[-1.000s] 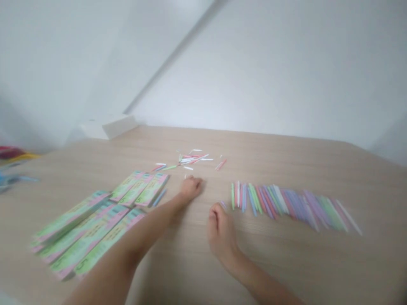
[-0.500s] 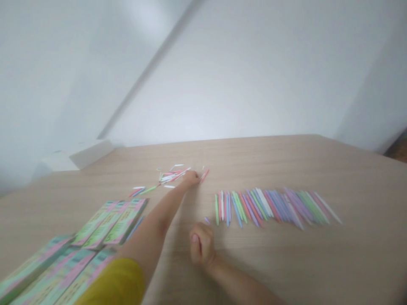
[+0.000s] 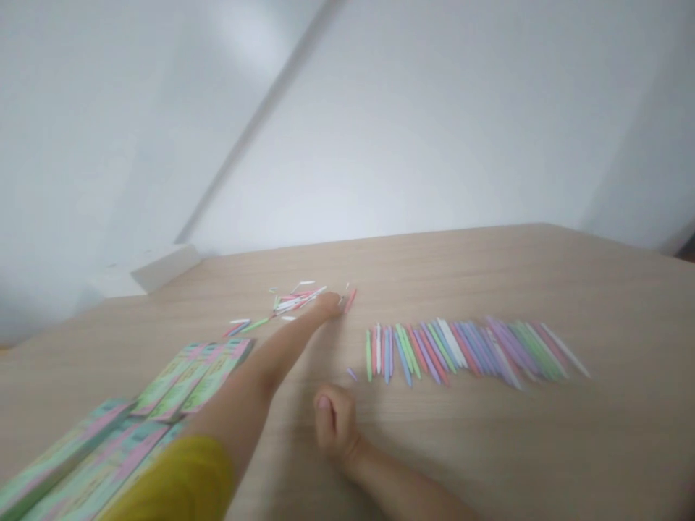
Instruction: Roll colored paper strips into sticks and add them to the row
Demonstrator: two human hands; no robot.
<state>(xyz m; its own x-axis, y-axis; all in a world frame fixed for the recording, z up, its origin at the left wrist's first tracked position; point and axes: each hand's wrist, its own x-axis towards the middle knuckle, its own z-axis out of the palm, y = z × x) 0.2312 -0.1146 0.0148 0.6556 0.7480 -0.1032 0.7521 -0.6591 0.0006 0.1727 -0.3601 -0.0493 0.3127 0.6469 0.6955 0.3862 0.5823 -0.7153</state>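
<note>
My left hand (image 3: pixel 329 305) reaches far over the table to a loose heap of slim, pastel pen-like sticks (image 3: pixel 293 301). Its fingers look curled down between the heap and a red stick (image 3: pixel 350 299); whatever they pinch is too small and blurred to make out. Closer to me, my right hand (image 3: pixel 335 423) rests in a closed fist, thumb on top, its inside hidden. Just beyond the fist lies a short purple piece (image 3: pixel 352 373). To the right stretches a row of pointed sticks (image 3: pixel 434 351) in green, red, white, blue and purple, laid side by side.
Several flat green and pink printed boxes (image 3: pixel 179 380) lie at the left, partly behind my left arm. A white box-like object (image 3: pixel 166 268) stands at the table's far left, by the pale wall (image 3: pixel 413 123). The table (image 3: pixel 515 441) is light wood.
My right fist has shifted slightly left and toward me, uncovering more of the purple piece. My left hand stays by the heap. The camera view has shifted a little.
</note>
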